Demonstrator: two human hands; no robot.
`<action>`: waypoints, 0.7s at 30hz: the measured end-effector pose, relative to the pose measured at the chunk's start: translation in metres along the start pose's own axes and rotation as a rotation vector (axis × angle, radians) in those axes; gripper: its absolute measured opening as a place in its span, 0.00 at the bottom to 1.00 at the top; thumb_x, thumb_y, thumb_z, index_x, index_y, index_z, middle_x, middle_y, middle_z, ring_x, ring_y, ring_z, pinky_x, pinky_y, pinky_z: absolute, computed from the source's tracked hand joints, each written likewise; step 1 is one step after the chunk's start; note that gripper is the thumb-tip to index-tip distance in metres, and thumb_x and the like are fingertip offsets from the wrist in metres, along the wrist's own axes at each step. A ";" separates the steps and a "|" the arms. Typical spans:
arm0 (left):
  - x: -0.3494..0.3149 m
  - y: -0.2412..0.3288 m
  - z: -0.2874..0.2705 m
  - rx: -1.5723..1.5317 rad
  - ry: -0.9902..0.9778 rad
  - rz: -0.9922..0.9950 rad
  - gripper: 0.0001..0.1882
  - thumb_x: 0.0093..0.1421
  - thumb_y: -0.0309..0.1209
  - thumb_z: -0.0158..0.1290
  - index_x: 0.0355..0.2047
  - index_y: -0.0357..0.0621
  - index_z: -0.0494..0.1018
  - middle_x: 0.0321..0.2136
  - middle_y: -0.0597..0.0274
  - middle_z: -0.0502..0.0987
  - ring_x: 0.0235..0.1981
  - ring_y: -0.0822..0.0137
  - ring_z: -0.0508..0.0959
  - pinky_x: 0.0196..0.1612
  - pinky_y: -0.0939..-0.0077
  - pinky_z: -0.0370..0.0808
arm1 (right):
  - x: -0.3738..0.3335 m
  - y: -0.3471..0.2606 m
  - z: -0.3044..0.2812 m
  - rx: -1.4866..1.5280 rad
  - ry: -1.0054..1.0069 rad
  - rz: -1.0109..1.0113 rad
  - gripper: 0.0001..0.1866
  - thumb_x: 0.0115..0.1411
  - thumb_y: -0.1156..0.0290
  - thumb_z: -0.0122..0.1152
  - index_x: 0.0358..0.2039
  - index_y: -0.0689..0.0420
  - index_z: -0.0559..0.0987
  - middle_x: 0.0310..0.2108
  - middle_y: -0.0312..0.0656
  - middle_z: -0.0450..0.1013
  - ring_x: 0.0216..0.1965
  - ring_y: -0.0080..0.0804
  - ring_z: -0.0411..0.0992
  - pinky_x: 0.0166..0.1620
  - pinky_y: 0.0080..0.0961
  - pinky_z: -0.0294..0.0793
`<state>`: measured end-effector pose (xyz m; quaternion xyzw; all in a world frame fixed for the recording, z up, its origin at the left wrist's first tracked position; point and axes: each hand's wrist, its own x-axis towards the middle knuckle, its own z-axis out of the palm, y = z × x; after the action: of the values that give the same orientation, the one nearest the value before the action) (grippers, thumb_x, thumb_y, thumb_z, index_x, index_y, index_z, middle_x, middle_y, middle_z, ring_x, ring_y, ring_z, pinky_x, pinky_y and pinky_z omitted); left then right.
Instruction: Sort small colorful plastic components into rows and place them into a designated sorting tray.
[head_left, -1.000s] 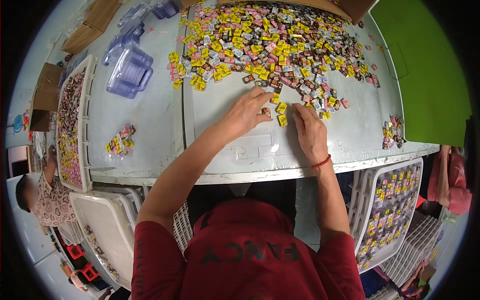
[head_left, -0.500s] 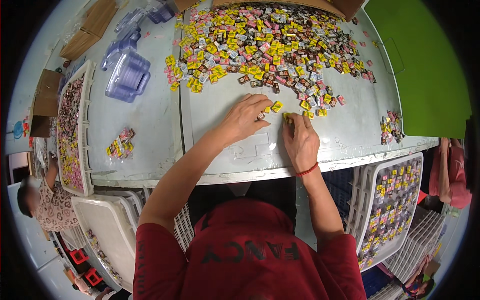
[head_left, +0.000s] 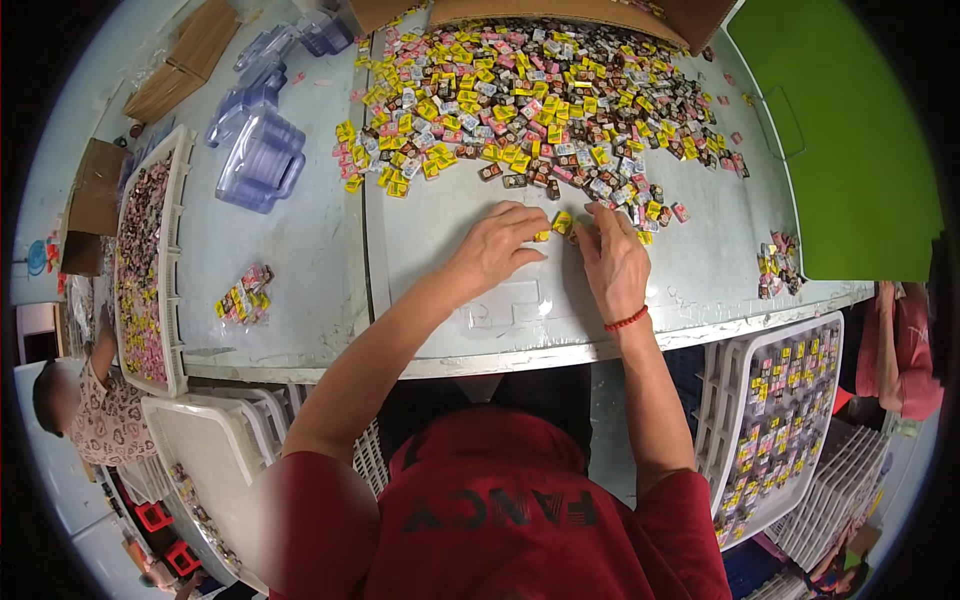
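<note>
Table [head_left: 320,270] covered at far side by broad heap [head_left: 540,110] of small coloured blocks. Left hand [head_left: 495,245] and right hand [head_left: 617,262] held apart, just short of heap's near edge. Since half a second ago, right hand shifted closer to that edge, left kept nearly in place; stray pieces there apparently brought within easier reach. Yellow block [head_left: 563,222] left between hands. Another yellow block [head_left: 542,237] met by left fingertips; whether anything is gripped by either hand cannot be told.

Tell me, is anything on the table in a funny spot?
Maybe: a little bunch of colourful pieces sits near the right edge of the table, apart from the big pile, so it looks left out. I see nothing broken.
</note>
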<state>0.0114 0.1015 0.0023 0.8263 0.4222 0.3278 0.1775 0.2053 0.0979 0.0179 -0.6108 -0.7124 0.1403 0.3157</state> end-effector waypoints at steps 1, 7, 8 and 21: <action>0.002 -0.001 0.002 0.000 -0.032 0.006 0.15 0.53 0.28 0.59 0.42 0.39 0.76 0.45 0.57 0.76 0.45 0.56 0.75 0.49 0.66 0.73 | 0.006 -0.004 -0.002 -0.060 0.034 -0.095 0.15 0.53 0.73 0.65 0.42 0.57 0.77 0.34 0.45 0.75 0.34 0.43 0.74 0.36 0.33 0.74; -0.004 -0.006 -0.003 -0.009 -0.047 -0.019 0.10 0.53 0.28 0.58 0.36 0.38 0.78 0.40 0.58 0.79 0.43 0.57 0.76 0.46 0.67 0.74 | 0.043 -0.014 0.020 -0.158 0.132 -0.267 0.14 0.52 0.73 0.64 0.41 0.58 0.78 0.34 0.46 0.75 0.39 0.45 0.72 0.41 0.36 0.73; -0.006 -0.007 -0.006 -0.005 -0.053 -0.021 0.10 0.53 0.28 0.59 0.36 0.38 0.78 0.40 0.58 0.79 0.43 0.57 0.76 0.46 0.67 0.74 | 0.048 -0.014 0.024 -0.219 0.104 -0.252 0.13 0.53 0.72 0.64 0.40 0.58 0.78 0.34 0.46 0.74 0.39 0.45 0.72 0.41 0.37 0.73; -0.030 -0.001 -0.028 -0.045 0.038 -0.102 0.13 0.50 0.22 0.59 0.37 0.36 0.75 0.39 0.56 0.77 0.40 0.53 0.75 0.44 0.64 0.73 | 0.015 -0.029 0.029 -0.063 -0.141 -0.236 0.09 0.52 0.67 0.65 0.34 0.55 0.80 0.28 0.45 0.76 0.31 0.46 0.75 0.33 0.36 0.74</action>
<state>-0.0217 0.0782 0.0103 0.7931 0.4597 0.3432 0.2047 0.1639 0.1113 0.0172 -0.5212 -0.8037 0.1224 0.2598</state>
